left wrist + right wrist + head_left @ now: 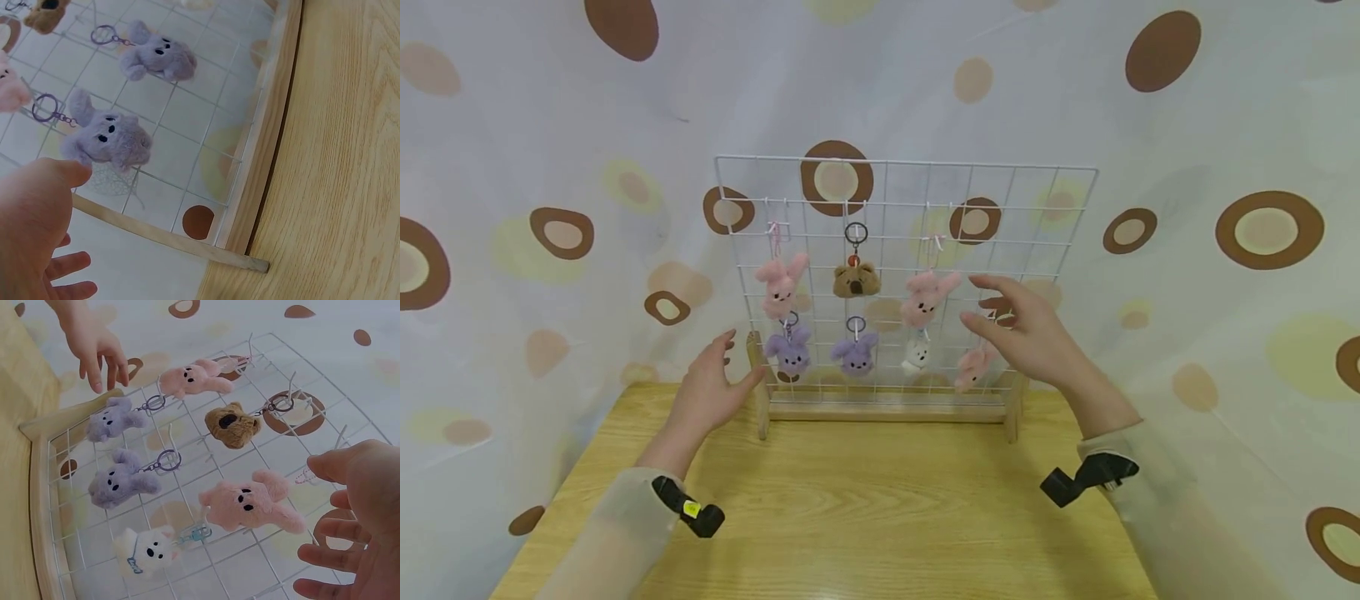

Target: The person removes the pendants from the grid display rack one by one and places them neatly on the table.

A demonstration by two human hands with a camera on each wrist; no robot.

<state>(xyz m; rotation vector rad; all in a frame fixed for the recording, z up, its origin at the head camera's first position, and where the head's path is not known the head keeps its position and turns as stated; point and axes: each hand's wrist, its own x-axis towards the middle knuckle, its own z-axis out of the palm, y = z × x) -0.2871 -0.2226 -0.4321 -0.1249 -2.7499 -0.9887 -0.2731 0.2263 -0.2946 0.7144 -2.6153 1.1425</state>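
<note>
A white wire grid [887,183] bears several plush keychains on hooks. My right hand [1030,329] is at its right side, thumb and fingers apart, with nothing gripped. Just beside that hand hang an upper pink bunny [928,298] and a lower pink bunny [976,367], whose loop is partly behind the fingers. At the left edge of the grid, my left hand [711,392] is held with spread fingers and an empty palm. Nearest to its thumb is a purple bunny [109,134]. A second purple bunny [855,354], a brown bear [857,280] and a white dog [145,551] hang between the hands.
Wooden feet and a bottom bar [887,412] hold the grid upright at the back of a wood-grain table [865,500]. Another pink bunny [782,287] hangs at the upper left. A spotted cloth [1210,333] covers the wall behind. Each wrist wears a black camera.
</note>
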